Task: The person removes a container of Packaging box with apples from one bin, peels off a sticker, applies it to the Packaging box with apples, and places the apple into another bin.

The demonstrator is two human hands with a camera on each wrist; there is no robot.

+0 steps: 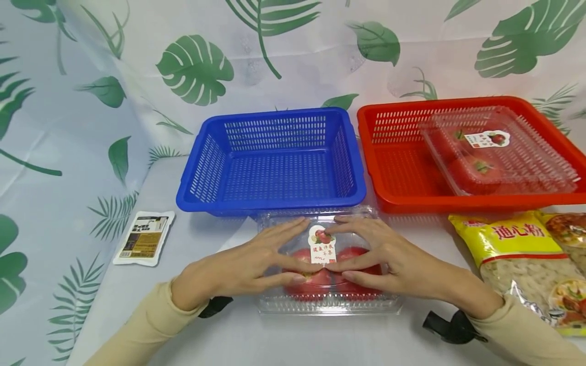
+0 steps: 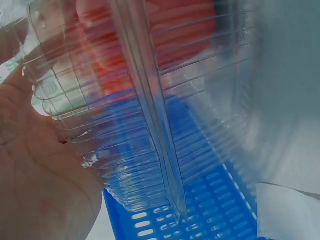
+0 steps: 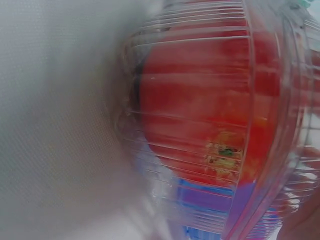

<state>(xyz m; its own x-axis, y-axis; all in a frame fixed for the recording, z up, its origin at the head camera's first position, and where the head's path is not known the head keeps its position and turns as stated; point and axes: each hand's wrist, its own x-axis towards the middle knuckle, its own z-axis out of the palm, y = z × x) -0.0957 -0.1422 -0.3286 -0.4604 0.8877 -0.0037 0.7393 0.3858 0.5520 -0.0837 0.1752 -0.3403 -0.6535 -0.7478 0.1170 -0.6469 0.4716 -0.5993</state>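
Observation:
A clear plastic clamshell box (image 1: 331,306) with red tomatoes (image 1: 320,284) inside sits on the table in front of the blue basket. Its lid carries a white label (image 1: 322,249) with a fruit picture. My left hand (image 1: 244,267) lies across the lid's left side, fingers spread, and my right hand (image 1: 396,259) mirrors it from the right. Their fingertips almost meet at the label. In the left wrist view, the ribbed box wall (image 2: 150,105) stands beside the palm (image 2: 45,170). A tomato (image 3: 200,95) shows through the plastic in the right wrist view.
Behind the box stands a blue basket (image 1: 272,206); right of it, a red basket (image 1: 393,201) holds another tomato clamshell (image 1: 531,162). A yellow-topped pasta bag (image 1: 517,244) lies at the right. A small flat packet (image 1: 145,239) is at the left, and white paper (image 1: 240,235) beside the box.

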